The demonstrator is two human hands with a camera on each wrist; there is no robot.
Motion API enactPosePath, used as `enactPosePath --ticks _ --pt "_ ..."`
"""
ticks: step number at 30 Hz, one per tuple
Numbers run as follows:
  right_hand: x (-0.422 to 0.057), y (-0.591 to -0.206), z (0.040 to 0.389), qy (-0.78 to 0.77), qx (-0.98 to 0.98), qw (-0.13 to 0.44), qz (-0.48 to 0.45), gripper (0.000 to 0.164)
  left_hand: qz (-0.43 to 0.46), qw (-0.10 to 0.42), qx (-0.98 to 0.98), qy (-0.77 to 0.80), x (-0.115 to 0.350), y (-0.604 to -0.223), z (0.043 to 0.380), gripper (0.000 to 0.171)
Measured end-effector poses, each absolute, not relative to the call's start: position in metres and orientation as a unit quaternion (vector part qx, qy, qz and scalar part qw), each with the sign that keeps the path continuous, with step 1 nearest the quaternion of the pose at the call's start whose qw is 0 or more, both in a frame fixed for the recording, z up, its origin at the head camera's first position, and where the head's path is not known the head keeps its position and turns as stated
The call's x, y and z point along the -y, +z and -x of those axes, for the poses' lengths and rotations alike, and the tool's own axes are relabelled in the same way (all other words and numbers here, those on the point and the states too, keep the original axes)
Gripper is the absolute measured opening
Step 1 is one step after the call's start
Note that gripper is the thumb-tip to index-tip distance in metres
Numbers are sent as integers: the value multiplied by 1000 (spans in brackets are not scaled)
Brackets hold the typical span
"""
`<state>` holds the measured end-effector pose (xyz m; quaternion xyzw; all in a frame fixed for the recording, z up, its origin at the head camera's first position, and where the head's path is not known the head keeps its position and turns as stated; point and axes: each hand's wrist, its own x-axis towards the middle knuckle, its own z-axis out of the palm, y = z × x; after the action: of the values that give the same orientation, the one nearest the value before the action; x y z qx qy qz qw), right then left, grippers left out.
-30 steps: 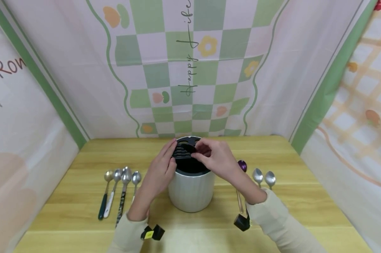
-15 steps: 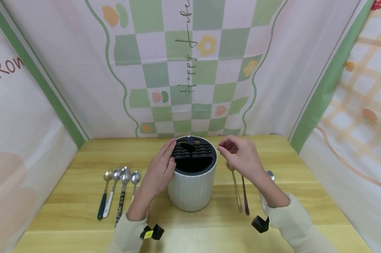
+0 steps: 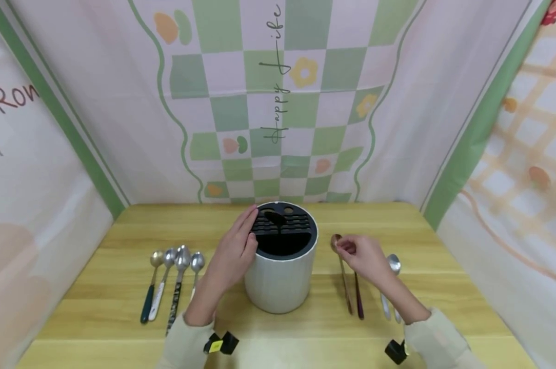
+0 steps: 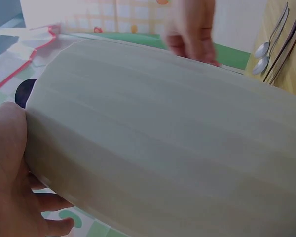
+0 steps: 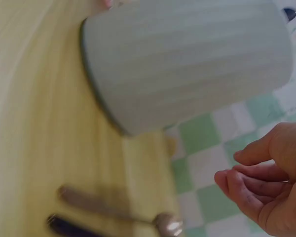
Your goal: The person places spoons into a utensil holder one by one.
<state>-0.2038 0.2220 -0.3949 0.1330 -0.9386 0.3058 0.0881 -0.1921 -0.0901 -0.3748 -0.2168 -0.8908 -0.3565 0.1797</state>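
A white ribbed utensil holder [image 3: 280,287] with a black slotted insert stands mid-table. Out of its slots sticks a black spoon [image 3: 275,218], bowl up. My left hand [image 3: 232,248] rests against the holder's left side near the rim, fingers extended; in the left wrist view its thumb and fingers [image 4: 52,201] lie along the wall. To the right, my right hand [image 3: 363,256] is over the bowl end of a copper-coloured spoon [image 3: 344,284]. In the right wrist view, that hand [image 5: 271,182] has loosely bent fingers and nothing in them. Beside the copper spoon lies a purple-handled spoon [image 3: 359,302], its bowl hidden by the hand.
Several spoons lie in a row on the left, one with a dark green handle [image 3: 147,303] and one with a black patterned handle [image 3: 174,305]. Silver spoons [image 3: 394,263] lie right, partly under my right forearm. A patterned cloth [image 3: 301,107] hangs behind the wooden table [image 3: 287,341].
My right hand has let go of the black spoon in the holder and moved right and down to the copper-coloured spoon. The left hand has stayed at the holder.
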Motion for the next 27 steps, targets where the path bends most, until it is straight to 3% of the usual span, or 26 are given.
enactPosePath --ticks 11,16,22,27 --pt "-241 -434 214 268 960 1 -77 16 213 180 893 -353 91 -374 192 53" --pt "-239 -443 221 244 967 -14 -72 8 216 183 891 -354 91 -374 193 53" --pt "-234 -453 228 219 974 -40 -42 30 216 180 893 -352 91 -374 193 53" --pt "-230 -453 231 222 974 -44 -29 33 214 180 893 -352 90 -375 193 53"
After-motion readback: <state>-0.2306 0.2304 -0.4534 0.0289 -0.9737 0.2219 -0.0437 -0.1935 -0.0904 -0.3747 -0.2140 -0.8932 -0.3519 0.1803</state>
